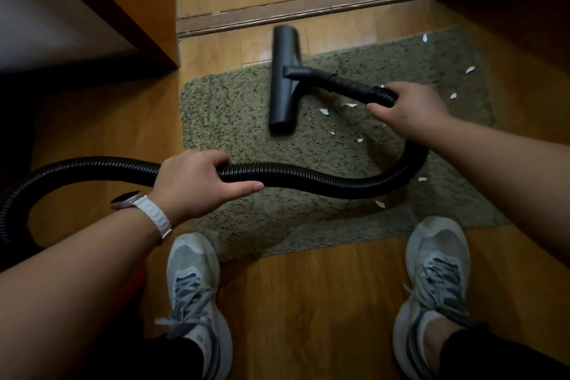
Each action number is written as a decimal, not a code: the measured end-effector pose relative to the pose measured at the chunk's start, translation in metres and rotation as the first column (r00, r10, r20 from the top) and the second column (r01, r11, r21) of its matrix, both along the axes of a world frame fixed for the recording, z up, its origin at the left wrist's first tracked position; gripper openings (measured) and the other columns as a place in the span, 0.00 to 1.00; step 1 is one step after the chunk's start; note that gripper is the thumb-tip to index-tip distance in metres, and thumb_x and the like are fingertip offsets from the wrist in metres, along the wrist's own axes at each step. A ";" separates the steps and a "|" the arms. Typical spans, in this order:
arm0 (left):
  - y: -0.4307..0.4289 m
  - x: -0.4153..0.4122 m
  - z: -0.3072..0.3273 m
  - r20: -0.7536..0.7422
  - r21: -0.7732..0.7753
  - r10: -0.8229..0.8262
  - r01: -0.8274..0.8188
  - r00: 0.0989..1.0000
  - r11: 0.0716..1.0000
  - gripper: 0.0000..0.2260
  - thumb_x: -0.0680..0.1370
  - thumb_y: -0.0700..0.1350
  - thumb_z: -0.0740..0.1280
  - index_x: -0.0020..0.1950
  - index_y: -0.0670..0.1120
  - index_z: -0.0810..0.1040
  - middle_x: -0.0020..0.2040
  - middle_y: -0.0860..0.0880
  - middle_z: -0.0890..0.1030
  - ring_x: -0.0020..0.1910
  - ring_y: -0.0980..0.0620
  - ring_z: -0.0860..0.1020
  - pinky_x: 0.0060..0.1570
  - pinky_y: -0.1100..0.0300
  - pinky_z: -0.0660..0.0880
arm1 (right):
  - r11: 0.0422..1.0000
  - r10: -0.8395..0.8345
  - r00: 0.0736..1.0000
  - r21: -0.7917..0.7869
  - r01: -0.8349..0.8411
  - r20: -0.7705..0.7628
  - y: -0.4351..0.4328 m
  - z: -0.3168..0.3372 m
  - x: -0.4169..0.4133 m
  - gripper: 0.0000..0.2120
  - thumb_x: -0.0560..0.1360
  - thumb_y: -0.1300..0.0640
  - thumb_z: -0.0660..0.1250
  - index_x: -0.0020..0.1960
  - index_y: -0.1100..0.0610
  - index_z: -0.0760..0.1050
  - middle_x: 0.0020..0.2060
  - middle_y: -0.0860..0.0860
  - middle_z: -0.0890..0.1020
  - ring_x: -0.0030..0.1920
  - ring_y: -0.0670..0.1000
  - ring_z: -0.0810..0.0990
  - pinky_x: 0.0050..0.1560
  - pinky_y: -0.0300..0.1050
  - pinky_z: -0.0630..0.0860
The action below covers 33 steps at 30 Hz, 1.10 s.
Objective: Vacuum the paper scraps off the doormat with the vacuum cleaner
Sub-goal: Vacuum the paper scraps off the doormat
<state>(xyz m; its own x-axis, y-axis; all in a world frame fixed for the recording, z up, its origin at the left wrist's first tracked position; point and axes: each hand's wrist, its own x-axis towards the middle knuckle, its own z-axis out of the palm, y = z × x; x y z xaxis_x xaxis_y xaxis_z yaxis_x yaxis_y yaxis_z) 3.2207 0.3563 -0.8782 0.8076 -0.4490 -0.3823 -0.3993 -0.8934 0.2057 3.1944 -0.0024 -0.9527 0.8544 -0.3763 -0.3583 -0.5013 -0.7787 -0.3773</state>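
The left hand (197, 185) curls round the hose (308, 183) mid-run; on the doormat (231, 108) the nozzle (285, 80) lies with its long axis near-to-far; paper scraps (324, 111) lie to its right, toward the right hand (410, 114), which grips the hose end

Single head view, steep downward, close above doormat (308, 219), facing door threshold (302, 11).
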 end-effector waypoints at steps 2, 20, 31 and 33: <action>0.002 -0.001 -0.002 0.005 0.000 -0.012 0.012 1.000 1.000 0.35 0.62 0.81 0.55 0.39 0.50 0.78 0.29 0.53 0.77 0.30 0.56 0.76 0.33 0.59 0.74 | 0.998 0.060 0.998 -0.008 -0.060 -0.019 0.006 0.002 0.000 0.16 0.73 0.39 0.67 0.55 0.47 0.78 0.41 0.49 0.81 0.42 0.54 0.80 0.41 0.49 0.78; -0.052 -0.029 0.008 -0.046 -0.035 -0.128 0.126 0.991 0.991 0.35 0.61 0.83 0.53 0.37 0.52 0.74 0.30 0.56 0.75 0.32 0.58 0.74 0.35 0.59 0.73 | 0.998 -0.034 0.995 -0.046 0.030 -0.098 -0.066 0.064 -0.087 0.16 0.75 0.43 0.70 0.60 0.48 0.78 0.38 0.49 0.78 0.37 0.51 0.77 0.35 0.48 0.74; -0.060 -0.040 -0.008 -0.024 -0.030 -0.155 0.154 0.988 0.988 0.38 0.59 0.84 0.50 0.37 0.51 0.75 0.26 0.54 0.74 0.29 0.58 0.74 0.30 0.60 0.69 | 0.973 -0.230 0.970 0.001 0.231 -0.076 -0.088 0.034 -0.134 0.18 0.75 0.44 0.70 0.63 0.48 0.78 0.45 0.51 0.79 0.45 0.55 0.76 0.43 0.48 0.74; -0.061 -0.042 -0.009 -0.028 -0.032 -0.157 0.156 0.987 0.987 0.39 0.58 0.85 0.49 0.37 0.52 0.75 0.26 0.55 0.74 0.29 0.58 0.74 0.30 0.61 0.70 | 0.971 -0.239 0.969 0.014 0.241 -0.064 -0.090 0.029 -0.135 0.18 0.75 0.44 0.70 0.62 0.48 0.78 0.45 0.51 0.80 0.45 0.55 0.77 0.42 0.47 0.73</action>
<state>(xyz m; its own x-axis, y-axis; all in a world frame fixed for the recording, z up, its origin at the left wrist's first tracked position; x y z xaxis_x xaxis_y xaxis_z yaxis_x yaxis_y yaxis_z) 3.1790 0.2954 -0.8875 0.7146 -0.5806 -0.3901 -0.5270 -0.8137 0.2455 3.0595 -0.0923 -0.9239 0.7161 -0.5592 -0.4178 -0.6952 -0.6248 -0.3555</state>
